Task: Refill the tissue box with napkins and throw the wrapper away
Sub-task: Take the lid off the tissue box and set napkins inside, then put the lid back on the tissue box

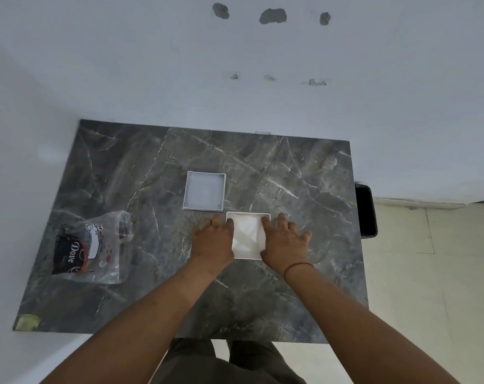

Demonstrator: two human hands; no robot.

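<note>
Just the one camera, strapped to my head, wide-angle, looking forward and steeply down; the marble table (pixel 152 273) fills the middle, wall up top, my own legs at the bottom edge (edges bend a bit); no second view, so nothing overlaps.

Both arms reach forward, the left hand (pixel 213 239) and the right hand (pixel 285 239) lie flat, palms down, fingers spread, near each other.
</note>
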